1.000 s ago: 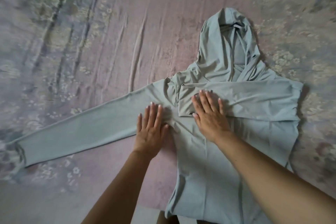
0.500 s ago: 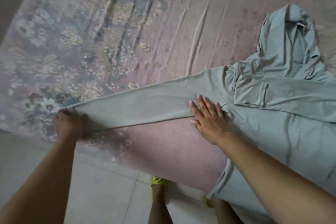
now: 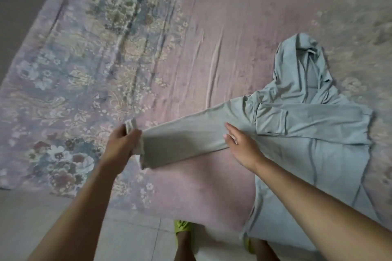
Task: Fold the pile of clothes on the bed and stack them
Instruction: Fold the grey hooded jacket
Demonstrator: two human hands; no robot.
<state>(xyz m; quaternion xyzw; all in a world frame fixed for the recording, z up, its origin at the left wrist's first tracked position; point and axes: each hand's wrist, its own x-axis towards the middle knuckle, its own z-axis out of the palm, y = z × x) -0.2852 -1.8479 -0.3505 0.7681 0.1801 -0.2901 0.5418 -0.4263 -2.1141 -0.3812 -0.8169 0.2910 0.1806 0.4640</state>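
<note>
The bed (image 3: 191, 38) fills most of the view, spread with a pink-lilac floral sheet (image 3: 95, 65) creased in long wrinkles near the middle. A pale grey-green hoodie (image 3: 318, 154) lies flat on it at 3 to 4 o'clock, its hood (image 3: 305, 70) pointing toward 1 o'clock and its hem hanging over the bed edge at 5 o'clock. One sleeve is already folded across the chest. The other sleeve (image 3: 186, 140) stretches out toward 9 o'clock, lifted a little at its end. The left hand (image 3: 121, 146), near centre-left, is curled tight around the cuff (image 3: 131, 126), which pokes out above the fist. The right hand (image 3: 241, 144), just right of centre, has straight fingers held together, edge-on against the sleeve near the shoulder. Tiled floor (image 3: 63, 214) shows at 7 o'clock. At 6 o'clock a yellow-green slipper (image 3: 180, 225) sits on the person's foot beside the bed.
</note>
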